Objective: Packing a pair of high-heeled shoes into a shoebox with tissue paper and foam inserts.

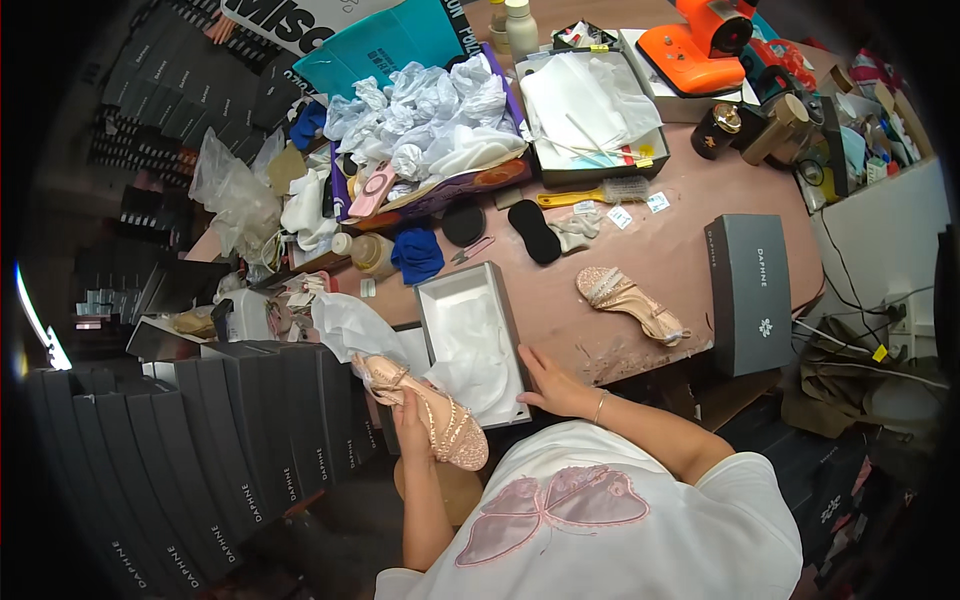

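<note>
My left hand [411, 428] is closed on a rose-gold strappy sandal [440, 415] with a glittery footbed, held tilted at the left edge of the shoebox. White tissue paper [350, 325] sticks out beyond its heel end. The open grey shoebox [508, 335] is lined with more white tissue. My right hand [550, 385] rests against the box's right side near its front corner, fingers stretched out. A matching sandal [630, 303] lies on its side on the pink table, to the right of the box. Farther right stands the dark grey box lid [752, 295].
Crumpled white paper fills a purple-edged carton [520, 120] at the back. Beside it is a tray of white sheets [590, 105]. A yellow-handled brush [595, 195], a black pad [535, 230] and small scissors [473, 250] lie mid-table. Stacked dark shoeboxes [200, 430] stand left.
</note>
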{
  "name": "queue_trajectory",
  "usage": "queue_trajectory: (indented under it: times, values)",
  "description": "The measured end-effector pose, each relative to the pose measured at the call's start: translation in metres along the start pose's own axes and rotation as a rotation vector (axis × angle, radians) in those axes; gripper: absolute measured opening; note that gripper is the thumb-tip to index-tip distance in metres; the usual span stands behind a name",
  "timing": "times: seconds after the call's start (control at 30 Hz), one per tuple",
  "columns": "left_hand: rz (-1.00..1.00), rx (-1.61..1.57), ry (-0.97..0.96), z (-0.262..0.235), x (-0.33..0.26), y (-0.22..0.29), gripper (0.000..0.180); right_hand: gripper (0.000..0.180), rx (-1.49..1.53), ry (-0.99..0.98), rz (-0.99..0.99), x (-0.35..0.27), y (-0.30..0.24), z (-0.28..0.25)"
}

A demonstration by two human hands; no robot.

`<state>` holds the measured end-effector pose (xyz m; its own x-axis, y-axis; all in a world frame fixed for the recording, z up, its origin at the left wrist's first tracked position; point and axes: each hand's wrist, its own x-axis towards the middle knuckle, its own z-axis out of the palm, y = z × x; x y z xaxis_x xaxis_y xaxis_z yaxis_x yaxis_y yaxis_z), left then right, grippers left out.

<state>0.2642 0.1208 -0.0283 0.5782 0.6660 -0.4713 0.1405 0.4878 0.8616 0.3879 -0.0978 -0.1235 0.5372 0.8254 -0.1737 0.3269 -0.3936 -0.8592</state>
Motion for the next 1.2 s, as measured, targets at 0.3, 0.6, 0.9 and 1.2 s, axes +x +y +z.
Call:
queue_trajectory:
  times: [0.3,0.6,0.9,1.2]
  values:
    - [0.125,-0.075,0.102,0.068,-0.017,0.007,0.043,0.046,0.335,-0.133,-0.226,0.031,-0.027,-0.074]
    - [0.282,-0.279,0.194,0.088,-0.036,-0.012,0.044,0.06,1.042,-0.613,0.192,0.021,-0.073,-0.071]
    - [0.381,0.268,0.076,0.032,-0.084,-0.066,0.03,0.021,1.131,-0.071,0.506,-0.047,-0.022,-0.13]
    - [0.455,-0.05,0.537,-0.156,-0.158,-0.072,0.025,0.027,1.195,0.108,0.44,-0.12,-0.067,-0.065]
